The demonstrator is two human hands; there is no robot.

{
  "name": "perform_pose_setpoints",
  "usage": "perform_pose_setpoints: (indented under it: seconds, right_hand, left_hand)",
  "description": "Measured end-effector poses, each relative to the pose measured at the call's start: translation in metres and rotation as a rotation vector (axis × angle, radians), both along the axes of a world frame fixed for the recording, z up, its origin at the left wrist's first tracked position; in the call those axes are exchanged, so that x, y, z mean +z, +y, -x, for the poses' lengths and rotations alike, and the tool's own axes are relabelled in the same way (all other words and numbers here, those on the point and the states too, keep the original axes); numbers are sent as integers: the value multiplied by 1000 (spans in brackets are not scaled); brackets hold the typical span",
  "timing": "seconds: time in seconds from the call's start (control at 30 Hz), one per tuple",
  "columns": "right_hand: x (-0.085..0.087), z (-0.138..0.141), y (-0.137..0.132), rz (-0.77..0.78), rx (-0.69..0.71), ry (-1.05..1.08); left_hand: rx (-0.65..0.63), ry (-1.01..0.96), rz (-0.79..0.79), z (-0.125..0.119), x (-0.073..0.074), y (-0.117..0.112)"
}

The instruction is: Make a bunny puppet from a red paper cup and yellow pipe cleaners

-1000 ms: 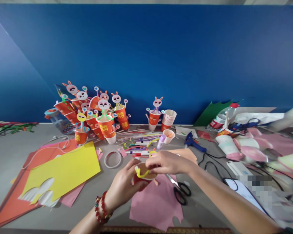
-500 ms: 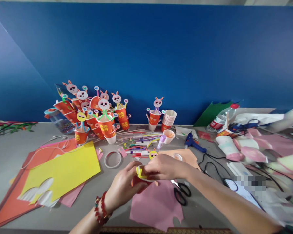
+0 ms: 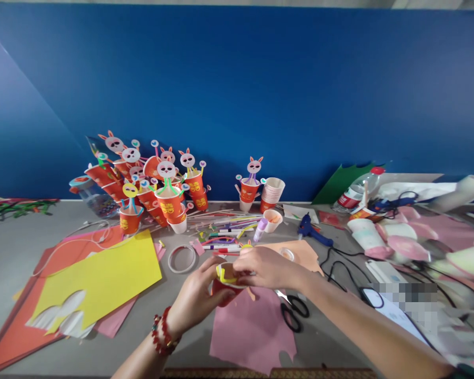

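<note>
My left hand is wrapped round a red paper cup, its mouth tilted up towards me. A bent yellow pipe cleaner sits inside the cup, against the left of the rim. My right hand reaches over the cup's mouth, fingers pinched at the inner end of the pipe cleaner; the fingertips are partly hidden. Behind that hand, only the top of a yellow bunny face shows. Pink paper lies below the cup, with black-handled scissors at its right.
Red cups with bunny faces stand at the back left. A cup stack, glue stick, blue glue gun and markers lie ahead. Yellow paper and a tape roll are left; a phone and cables are right.
My right hand has shifted slightly up and left over the cup, covering more of the yellow bunny face. The cup has tilted a little, showing more of its inside.
</note>
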State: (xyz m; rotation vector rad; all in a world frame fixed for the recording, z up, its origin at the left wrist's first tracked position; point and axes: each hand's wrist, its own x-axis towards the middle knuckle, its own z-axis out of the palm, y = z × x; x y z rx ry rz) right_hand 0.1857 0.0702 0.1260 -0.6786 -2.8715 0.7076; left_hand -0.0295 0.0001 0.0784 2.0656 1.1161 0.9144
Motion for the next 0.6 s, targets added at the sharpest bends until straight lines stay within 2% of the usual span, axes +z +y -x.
perform_pose_setpoints:
  seconds: [0.13,0.23,0.3,0.37,0.43,0.6]
  right_hand:
    - [5,-3,3,-8,44,37]
    - [4,-13,6,134,40,124]
    - [-3,-21,5,220,-62,268]
    - [-12,-29,0,252,-234,422]
    - [-23,-33,-9,272,-345,460]
    - [-42,-28,-32,484,-393,449]
  left_hand:
    - [-13,-34,3,0,1,0]
    - [23,-58,6,2,0,-1]
    - [90,-79,6,4,-3,0]
    - [146,-108,3,7,-6,0]
    - [164,-137,2,9,-9,1]
    - [163,-167,12,8,-13,3]
